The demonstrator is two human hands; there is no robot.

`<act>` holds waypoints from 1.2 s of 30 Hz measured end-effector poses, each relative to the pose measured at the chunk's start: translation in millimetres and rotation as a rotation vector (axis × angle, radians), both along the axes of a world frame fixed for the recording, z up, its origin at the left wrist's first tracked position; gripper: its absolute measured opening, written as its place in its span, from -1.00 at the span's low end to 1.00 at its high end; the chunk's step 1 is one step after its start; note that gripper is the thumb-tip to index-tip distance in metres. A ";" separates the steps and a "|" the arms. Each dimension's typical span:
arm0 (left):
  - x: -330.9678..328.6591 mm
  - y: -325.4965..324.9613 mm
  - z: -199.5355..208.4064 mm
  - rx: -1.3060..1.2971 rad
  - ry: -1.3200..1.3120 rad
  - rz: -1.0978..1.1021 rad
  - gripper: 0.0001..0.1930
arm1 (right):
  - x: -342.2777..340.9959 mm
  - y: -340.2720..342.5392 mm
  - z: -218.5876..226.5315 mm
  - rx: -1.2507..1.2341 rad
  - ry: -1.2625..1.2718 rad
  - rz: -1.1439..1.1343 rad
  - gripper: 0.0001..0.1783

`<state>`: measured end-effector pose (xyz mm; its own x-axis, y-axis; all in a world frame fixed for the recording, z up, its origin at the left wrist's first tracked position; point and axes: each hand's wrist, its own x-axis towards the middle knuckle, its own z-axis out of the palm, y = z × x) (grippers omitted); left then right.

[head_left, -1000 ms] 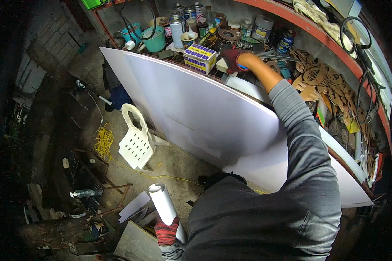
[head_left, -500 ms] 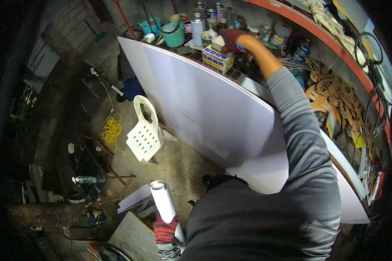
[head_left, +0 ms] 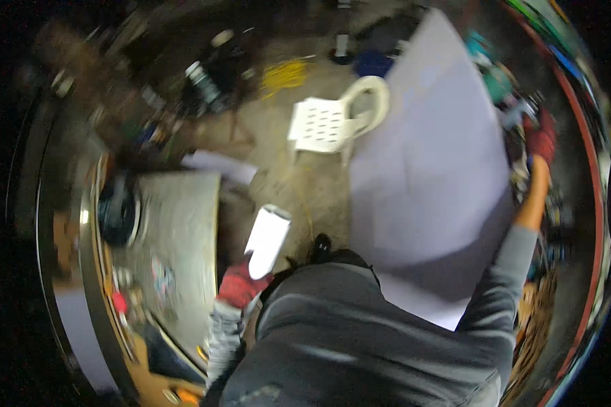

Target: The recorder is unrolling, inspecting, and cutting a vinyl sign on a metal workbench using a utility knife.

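My left hand (head_left: 239,283), in a red glove, is closed around a white roll (head_left: 267,240) that points up and away from my chest. My right hand (head_left: 542,139), also in a red glove, reaches far to the right among blurred items on a cluttered bench with a red edge (head_left: 596,224); what its fingers hold cannot be made out. A large pale sheet (head_left: 431,169) leans between my right arm and the floor. The picture is blurred by motion.
A white plastic chair (head_left: 332,122) lies tipped on the dirt floor beside the sheet. A grey table top (head_left: 176,251) with a dark round object (head_left: 117,210) is at my left. A yellow coil (head_left: 285,73) and a blue object (head_left: 373,64) lie farther off.
The view has swung left: the sheet and bench slid to the right side, and a grey table has come in at the left. My left hand still holds the roll.
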<state>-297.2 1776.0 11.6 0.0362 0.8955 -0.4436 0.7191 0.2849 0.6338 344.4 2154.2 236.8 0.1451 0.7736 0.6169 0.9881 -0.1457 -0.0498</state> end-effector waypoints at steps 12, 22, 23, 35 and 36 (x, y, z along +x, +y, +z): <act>-92.5 -212.5 -24.7 -0.096 0.028 0.595 -0.12 | -428.8 -89.7 -184.2 -0.450 0.222 0.672 -0.42; -87.1 -350.8 -53.5 -0.152 0.021 1.014 -0.18 | -781.0 -357.8 -348.9 -0.889 0.056 1.611 -0.32; -79.9 -360.8 -59.6 -0.087 0.027 1.059 -0.19 | -808.1 -382.1 -363.9 -0.869 0.047 1.675 -0.28; 42.3 -364.3 -60.2 -0.336 -0.097 1.894 -0.39 | -973.3 -488.7 -492.9 -0.754 -0.485 1.798 -0.45; 38.0 -349.0 -56.2 -0.375 -0.100 1.888 -0.38 | -980.1 -467.6 -518.5 -0.605 -0.430 1.951 -0.50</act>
<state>-259.2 1427.0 -44.7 -0.6848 -0.3265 -0.6515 -0.6658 0.6436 0.3773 -635.7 1686.6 -281.7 -0.9733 -0.2240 0.0503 -0.2295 0.9556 -0.1848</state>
